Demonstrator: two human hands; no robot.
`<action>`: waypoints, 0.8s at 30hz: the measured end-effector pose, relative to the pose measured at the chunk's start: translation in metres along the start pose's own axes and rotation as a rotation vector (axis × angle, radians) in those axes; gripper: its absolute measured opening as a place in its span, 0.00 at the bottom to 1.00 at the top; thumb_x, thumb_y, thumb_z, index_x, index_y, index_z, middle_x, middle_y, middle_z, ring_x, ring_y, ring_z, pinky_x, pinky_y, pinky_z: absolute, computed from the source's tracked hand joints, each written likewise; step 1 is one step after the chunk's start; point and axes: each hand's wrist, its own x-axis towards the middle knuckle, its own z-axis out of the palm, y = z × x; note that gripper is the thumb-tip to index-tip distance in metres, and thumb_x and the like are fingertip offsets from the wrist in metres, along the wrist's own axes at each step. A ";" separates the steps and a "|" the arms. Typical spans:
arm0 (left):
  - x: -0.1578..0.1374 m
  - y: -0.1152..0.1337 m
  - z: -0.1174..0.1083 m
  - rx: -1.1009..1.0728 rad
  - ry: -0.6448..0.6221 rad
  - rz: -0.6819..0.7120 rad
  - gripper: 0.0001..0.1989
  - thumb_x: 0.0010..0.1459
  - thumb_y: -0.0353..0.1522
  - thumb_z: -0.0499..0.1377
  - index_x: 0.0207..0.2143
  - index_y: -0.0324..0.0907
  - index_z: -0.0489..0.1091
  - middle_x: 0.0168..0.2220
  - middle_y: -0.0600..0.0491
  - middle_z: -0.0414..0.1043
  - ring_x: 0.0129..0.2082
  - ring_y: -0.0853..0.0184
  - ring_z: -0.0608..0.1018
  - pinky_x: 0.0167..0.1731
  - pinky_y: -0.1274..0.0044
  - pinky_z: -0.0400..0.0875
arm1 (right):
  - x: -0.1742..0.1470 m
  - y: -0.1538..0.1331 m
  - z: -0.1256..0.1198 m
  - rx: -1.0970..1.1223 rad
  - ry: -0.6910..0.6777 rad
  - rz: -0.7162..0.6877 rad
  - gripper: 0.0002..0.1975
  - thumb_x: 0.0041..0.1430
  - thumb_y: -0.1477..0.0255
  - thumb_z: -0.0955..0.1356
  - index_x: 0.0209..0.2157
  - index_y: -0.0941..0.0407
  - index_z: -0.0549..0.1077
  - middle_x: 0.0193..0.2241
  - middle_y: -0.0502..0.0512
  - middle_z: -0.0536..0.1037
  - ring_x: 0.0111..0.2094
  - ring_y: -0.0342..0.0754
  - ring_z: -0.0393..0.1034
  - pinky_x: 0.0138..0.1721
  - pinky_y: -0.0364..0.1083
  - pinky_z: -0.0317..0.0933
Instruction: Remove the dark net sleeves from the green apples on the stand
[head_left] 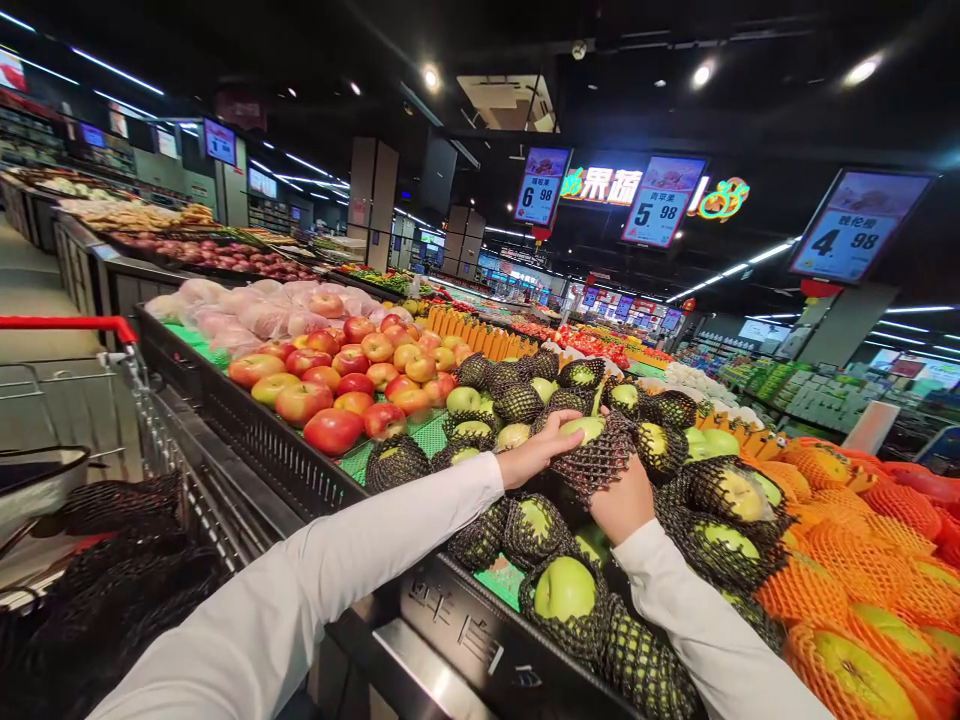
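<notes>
Above the fruit bin, a green apple [586, 430] in a black foam net [596, 465] is between my two hands. My left hand [536, 455] comes from the left, with its thumb and fingers closed on the apple near the net's opening. From the right, my right hand [626, 500] grips the netted apple from below and behind; the mesh hides most of its fingers. Around my hands lie several more green apples in black nets, among them one with bare green skin [565, 588] facing up near the bin's front edge.
Red-yellow apples [352, 385] are piled to the left, with plastic-wrapped fruit [255, 310] behind them. Fruit in orange nets [814, 570] lies at right. The black bin rim [480, 625] runs along the front. A shopping cart [142, 400] stands at left. Price screens [660, 200] hang overhead.
</notes>
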 end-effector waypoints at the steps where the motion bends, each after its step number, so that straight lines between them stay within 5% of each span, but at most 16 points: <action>1: -0.001 0.000 0.000 -0.002 -0.020 -0.006 0.39 0.47 0.52 0.69 0.56 0.47 0.59 0.55 0.50 0.66 0.58 0.58 0.68 0.59 0.67 0.57 | 0.000 0.000 -0.002 -0.023 -0.001 0.027 0.19 0.61 0.64 0.66 0.53 0.52 0.75 0.53 0.59 0.77 0.57 0.58 0.68 0.59 0.59 0.63; 7: -0.007 0.005 0.003 -0.043 -0.126 -0.048 0.42 0.45 0.52 0.69 0.57 0.47 0.56 0.59 0.46 0.64 0.60 0.55 0.67 0.61 0.65 0.57 | -0.002 -0.005 -0.016 -0.229 -0.070 0.172 0.20 0.57 0.60 0.67 0.49 0.54 0.77 0.47 0.63 0.78 0.45 0.61 0.75 0.46 0.56 0.70; 12: -0.009 0.013 0.003 0.064 -0.072 -0.015 0.39 0.39 0.37 0.74 0.52 0.44 0.61 0.48 0.50 0.72 0.51 0.58 0.73 0.55 0.67 0.63 | 0.001 -0.019 -0.023 -0.339 -0.146 0.176 0.19 0.56 0.62 0.68 0.47 0.54 0.77 0.46 0.64 0.78 0.38 0.58 0.75 0.40 0.54 0.70; 20: -0.008 0.013 0.002 -0.217 0.134 0.022 0.33 0.35 0.35 0.68 0.48 0.40 0.70 0.43 0.49 0.77 0.43 0.58 0.77 0.41 0.72 0.69 | 0.009 -0.008 -0.004 0.025 0.062 0.087 0.18 0.53 0.63 0.69 0.43 0.58 0.74 0.42 0.65 0.79 0.44 0.61 0.74 0.46 0.57 0.70; 24: -0.004 0.008 0.000 -0.265 0.185 -0.027 0.34 0.35 0.36 0.66 0.49 0.40 0.72 0.44 0.48 0.77 0.45 0.56 0.77 0.42 0.70 0.70 | 0.012 -0.003 -0.004 0.218 0.030 0.052 0.18 0.52 0.66 0.70 0.45 0.56 0.72 0.44 0.63 0.79 0.46 0.58 0.75 0.48 0.55 0.70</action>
